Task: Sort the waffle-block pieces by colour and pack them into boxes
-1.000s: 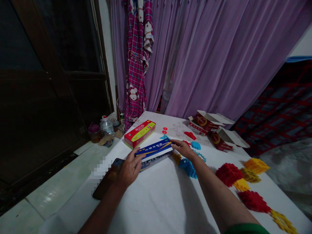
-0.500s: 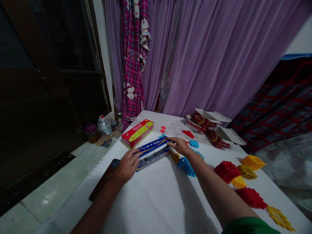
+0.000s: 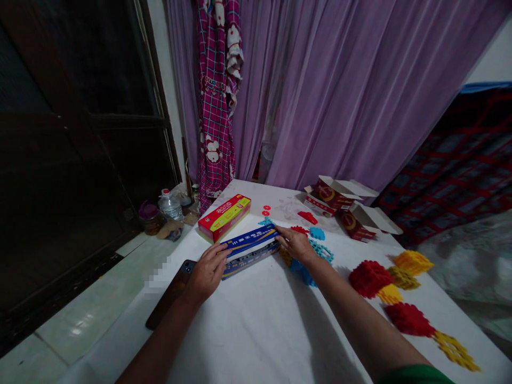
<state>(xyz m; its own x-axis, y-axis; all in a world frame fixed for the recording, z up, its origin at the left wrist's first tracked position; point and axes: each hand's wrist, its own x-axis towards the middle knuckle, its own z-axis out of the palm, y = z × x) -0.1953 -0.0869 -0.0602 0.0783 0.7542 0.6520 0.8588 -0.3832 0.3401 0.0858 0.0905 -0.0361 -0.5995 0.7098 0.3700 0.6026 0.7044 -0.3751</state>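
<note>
A long blue cardboard box (image 3: 250, 245) with white lettering and a pale band along its front lies on the white table, between my two hands. Around its left end is my left hand (image 3: 208, 268), closed on it with the fingers over the top edge. My right hand (image 3: 294, 244) grips the right end, thumb at the front and fingers on the top corner. Just behind the blue box sits a red and yellow box (image 3: 224, 217). Blue toy pieces (image 3: 304, 271) lie beside and partly behind my right wrist. A dark phone (image 3: 172, 293) rests by my left forearm.
Open dark red cartons (image 3: 357, 225) stand at the back right. Stacked red pieces (image 3: 370, 278) and yellow pieces (image 3: 413, 262) lie on the right. A water bottle (image 3: 170, 205) and a purple-lidded jar (image 3: 150, 217) are on the floor at left. Purple curtains (image 3: 340, 96) hang behind.
The view has shifted slightly. Both hands keep hold of the blue box, and its top now faces me a little more, showing more lettering.
</note>
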